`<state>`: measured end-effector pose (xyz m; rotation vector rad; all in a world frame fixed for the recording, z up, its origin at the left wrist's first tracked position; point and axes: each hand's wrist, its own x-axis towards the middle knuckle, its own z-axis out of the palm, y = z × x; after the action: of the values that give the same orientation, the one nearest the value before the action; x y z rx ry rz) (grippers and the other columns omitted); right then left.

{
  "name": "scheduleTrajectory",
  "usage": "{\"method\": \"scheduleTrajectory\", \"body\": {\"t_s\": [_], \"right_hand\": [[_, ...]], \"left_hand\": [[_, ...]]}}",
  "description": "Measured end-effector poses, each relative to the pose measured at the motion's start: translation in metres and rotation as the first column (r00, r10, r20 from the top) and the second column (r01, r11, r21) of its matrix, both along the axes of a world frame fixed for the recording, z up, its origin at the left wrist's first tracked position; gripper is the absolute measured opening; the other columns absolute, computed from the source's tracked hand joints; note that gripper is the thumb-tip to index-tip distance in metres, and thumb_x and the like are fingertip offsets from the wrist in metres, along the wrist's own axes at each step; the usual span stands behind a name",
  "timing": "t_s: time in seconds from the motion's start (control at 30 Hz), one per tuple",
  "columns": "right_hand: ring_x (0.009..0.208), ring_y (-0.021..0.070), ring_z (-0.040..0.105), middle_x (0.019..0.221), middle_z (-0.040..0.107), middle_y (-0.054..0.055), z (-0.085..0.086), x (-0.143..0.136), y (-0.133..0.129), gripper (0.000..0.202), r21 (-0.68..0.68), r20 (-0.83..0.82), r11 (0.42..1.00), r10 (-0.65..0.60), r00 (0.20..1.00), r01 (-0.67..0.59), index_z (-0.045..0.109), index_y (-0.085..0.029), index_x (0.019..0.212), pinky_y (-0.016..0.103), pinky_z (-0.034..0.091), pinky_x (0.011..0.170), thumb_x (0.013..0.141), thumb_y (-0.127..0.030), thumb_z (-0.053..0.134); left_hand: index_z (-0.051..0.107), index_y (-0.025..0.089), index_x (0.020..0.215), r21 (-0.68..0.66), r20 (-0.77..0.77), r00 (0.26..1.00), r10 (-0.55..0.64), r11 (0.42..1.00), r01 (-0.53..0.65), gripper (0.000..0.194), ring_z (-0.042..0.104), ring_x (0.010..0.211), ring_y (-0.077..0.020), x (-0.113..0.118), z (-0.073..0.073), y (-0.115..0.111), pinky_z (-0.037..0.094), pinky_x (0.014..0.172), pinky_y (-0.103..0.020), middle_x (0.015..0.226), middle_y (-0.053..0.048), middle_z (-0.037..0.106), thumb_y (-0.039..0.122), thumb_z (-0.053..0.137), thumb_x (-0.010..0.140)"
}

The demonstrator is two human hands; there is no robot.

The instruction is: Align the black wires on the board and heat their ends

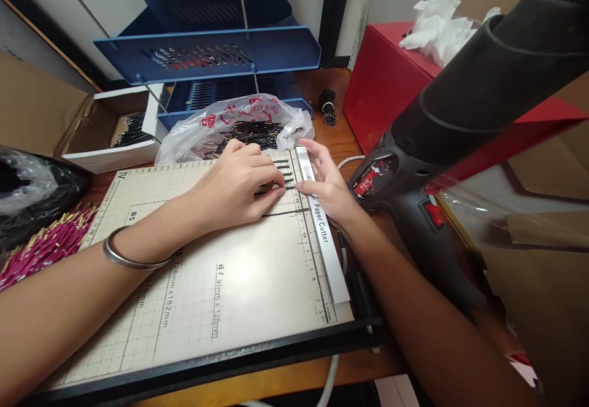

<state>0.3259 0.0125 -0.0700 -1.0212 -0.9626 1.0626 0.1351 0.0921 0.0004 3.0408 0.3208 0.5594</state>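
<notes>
Keeping the black wire (pixel 291 187) straight should serve us best: left hand (pixel 246 180) pinching it, right hand (pixel 332 189) wide-fingered at the paper cutter (pixel 257 296) edge.

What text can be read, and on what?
"Paper Cutter": white strip
"B5": cutter board
"B7 91mm x 128mm": board
"128mm x 182mm": board
"inches": board
"10", "5": board's ruler
"IV", apparently: board
Partly covered: strip's upper lettering
Too blurred: plastic bag's lettering, black machine's label
Too small: other markings

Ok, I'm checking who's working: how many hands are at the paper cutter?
2: the left hand over the board, near black pieces; the right hand at the white strip, thumb across it. None seems hidden.
</notes>
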Motion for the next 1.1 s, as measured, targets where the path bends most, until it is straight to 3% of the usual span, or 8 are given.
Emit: {"method": "scheduleTrajectory", "body": {"t_s": [0.37,0.8,1.1], "right_hand": [[0.148,0.0300,0.053,0.149,0.059,0.009,-0.001,0.001,0.000,0.083,0.010,-0.004,1.000,0.005,1.000,-0.005,0.045,-0.029,0.133,0.048,0.038,0.134,0.057,-0.024,0.075],[0.143,0.0319,0.057,0.142,0.064,0.006,0.001,-0.001,0.000,0.081,-0.032,-0.029,0.999,0.001,1.000,-0.002,0.047,-0.030,0.132,0.053,0.041,0.131,0.056,-0.022,0.070],[0.137,0.0312,0.059,0.137,0.066,0.005,0.001,0.000,-0.001,0.079,-0.038,-0.027,0.999,-0.007,1.000,0.006,0.048,-0.030,0.133,0.053,0.044,0.127,0.057,-0.023,0.069]], "left_hand": [[0.075,0.022,0.087,-0.025,0.020,1.000,0.006,1.000,-0.005,0.024,0.058,0.077,-0.0215,0.000,-0.002,-0.001,0.033,0.082,-0.042,0.077,-0.003,0.075,0.032,0.060,0.104],[0.074,0.021,0.088,-0.034,0.018,1.000,0.013,0.999,-0.013,0.026,0.057,0.076,-0.0220,-0.001,0.004,-0.004,0.032,0.082,-0.043,0.078,-0.004,0.075,0.035,0.059,0.103],[0.074,0.023,0.086,-0.065,-0.027,0.985,-0.170,0.984,0.168,0.021,0.057,0.075,-0.0207,0.002,0.009,-0.015,0.030,0.081,-0.043,0.076,-0.001,0.077,0.030,0.061,0.102]]}}
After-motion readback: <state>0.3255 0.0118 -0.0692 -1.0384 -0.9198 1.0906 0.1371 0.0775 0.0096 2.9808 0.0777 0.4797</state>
